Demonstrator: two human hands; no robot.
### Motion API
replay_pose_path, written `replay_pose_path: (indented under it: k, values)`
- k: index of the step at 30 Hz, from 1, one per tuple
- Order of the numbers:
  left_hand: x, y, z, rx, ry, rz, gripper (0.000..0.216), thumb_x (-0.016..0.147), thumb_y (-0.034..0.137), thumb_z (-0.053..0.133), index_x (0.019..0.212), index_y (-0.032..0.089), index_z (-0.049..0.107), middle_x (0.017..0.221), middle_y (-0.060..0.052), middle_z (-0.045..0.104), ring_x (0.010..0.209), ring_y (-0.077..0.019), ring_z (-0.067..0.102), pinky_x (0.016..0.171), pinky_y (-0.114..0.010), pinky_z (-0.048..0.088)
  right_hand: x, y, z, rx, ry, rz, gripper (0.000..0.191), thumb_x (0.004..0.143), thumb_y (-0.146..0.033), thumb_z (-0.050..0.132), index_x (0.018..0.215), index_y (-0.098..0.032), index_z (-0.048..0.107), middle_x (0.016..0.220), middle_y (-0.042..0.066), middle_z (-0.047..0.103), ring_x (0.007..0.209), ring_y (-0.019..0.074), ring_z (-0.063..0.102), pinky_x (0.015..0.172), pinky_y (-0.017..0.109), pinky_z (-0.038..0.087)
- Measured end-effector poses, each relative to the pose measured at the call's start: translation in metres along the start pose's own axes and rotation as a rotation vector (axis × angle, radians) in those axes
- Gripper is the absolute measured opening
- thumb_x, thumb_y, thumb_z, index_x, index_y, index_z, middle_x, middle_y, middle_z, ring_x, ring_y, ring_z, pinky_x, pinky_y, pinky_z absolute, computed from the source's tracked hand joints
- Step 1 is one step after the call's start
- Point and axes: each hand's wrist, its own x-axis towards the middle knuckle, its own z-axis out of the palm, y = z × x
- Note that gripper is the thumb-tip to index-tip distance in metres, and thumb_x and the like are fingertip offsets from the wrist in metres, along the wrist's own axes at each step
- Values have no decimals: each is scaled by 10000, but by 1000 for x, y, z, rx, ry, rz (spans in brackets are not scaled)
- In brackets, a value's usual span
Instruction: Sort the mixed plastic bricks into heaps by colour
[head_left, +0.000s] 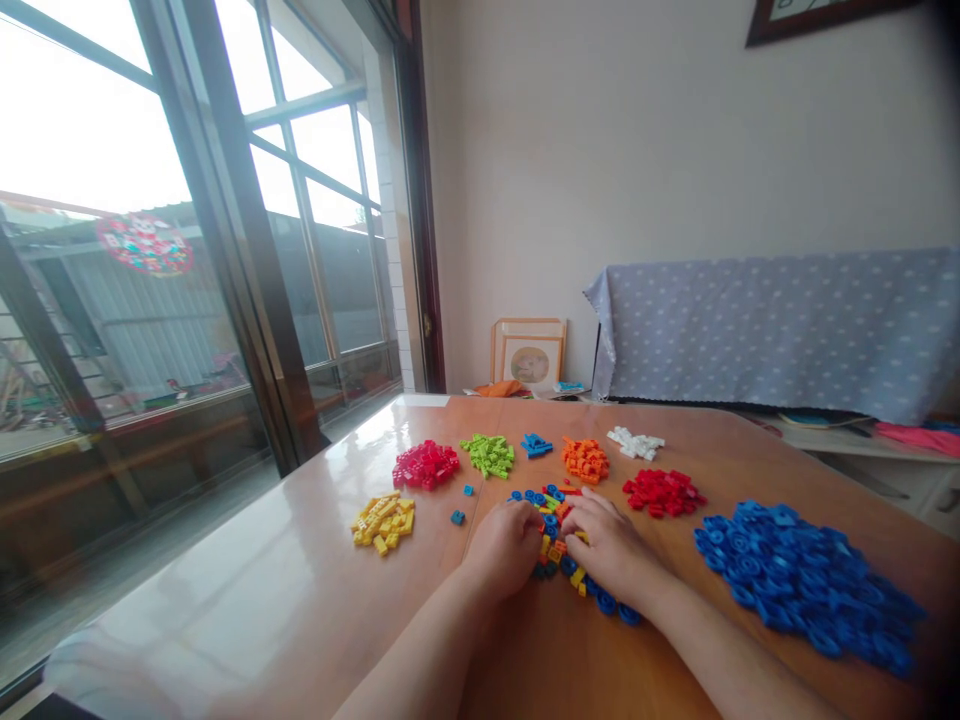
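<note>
A mixed heap of small plastic building bricks [556,548] in blue, yellow, orange, red and green lies in front of me. My left hand [507,546] is at the heap's left side with its fingers curled inward; the fingertips are partly hidden, so what they pinch cannot be made out. From the right, my right hand [609,546] reaches over the same heap, its fingers apart and touching the bricks. Blue round pieces [606,603] show beneath my right wrist. Two small teal bricks, one of them a loose teal brick [457,517], lie left of my left hand.
Sorted piles ring the heap: yellow bricks [384,522], pink bricks [425,465], lime bricks [488,455], blue bricks [536,446], orange bricks [586,459], white bricks [636,442], red bricks [663,493]. A large blue pile [806,580] covers the right of the glossy table [300,580].
</note>
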Motion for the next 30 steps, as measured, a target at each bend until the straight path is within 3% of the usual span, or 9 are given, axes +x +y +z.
replay_pose_path:
  k: [6, 12, 16, 19, 22, 27, 30]
  values:
    - [0, 1, 0, 12, 7, 5, 207, 799, 150, 499, 868, 206, 685, 902, -36, 704, 848, -172, 614, 710, -238, 430, 1, 1, 5, 1, 56, 9, 131, 754, -159, 571, 711, -240, 663, 1134, 44, 698, 1279, 286, 503, 1097, 490, 381]
    - [0, 5, -1, -84, 24, -21, 153, 802, 177, 533, 851, 201, 676, 879, -33, 696, 831, -172, 604, 716, -254, 423, 3, -1, -1, -6, 199, -75, 113, 783, -165, 588, 698, -222, 635, 1144, 63, 698, 1264, 288, 504, 1047, 496, 426]
    - [0, 11, 3, -408, 21, -74, 173, 833, 243, 554, 953, 186, 665, 839, -20, 675, 752, -138, 580, 691, -236, 434, 1, -15, -11, 34, 281, -162, 109, 819, -164, 584, 735, -220, 626, 1184, 74, 683, 1258, 279, 510, 1045, 497, 439]
    - [1, 16, 3, -731, -28, -179, 176, 827, 287, 585, 929, 153, 637, 749, 1, 625, 622, -92, 519, 600, -201, 414, -2, -28, -15, 51, 300, -228, 107, 845, -160, 577, 763, -219, 610, 1201, 78, 675, 1249, 277, 521, 1043, 496, 454]
    - [0, 20, -1, -914, -94, -283, 226, 781, 332, 653, 896, 140, 619, 720, 8, 609, 542, -63, 484, 522, -176, 368, -5, -35, -15, 59, 316, -275, 111, 862, -134, 563, 814, -218, 618, 1184, 83, 679, 1223, 273, 544, 1034, 493, 471]
    - [-1, 16, -4, -965, -139, -359, 294, 731, 374, 711, 877, 146, 596, 694, 7, 606, 500, -65, 494, 474, -175, 346, -6, -36, -13, 74, 317, -282, 106, 869, -146, 580, 893, -221, 650, 1190, 88, 674, 1212, 273, 552, 1043, 502, 471]
    - [2, 3, -6, -772, -25, -303, 209, 763, 324, 665, 873, 158, 602, 707, 5, 612, 559, -92, 533, 526, -199, 401, -6, -33, -14, 85, 309, -259, 126, 873, -211, 608, 985, -225, 663, 1211, 89, 665, 1217, 273, 548, 1057, 502, 464]
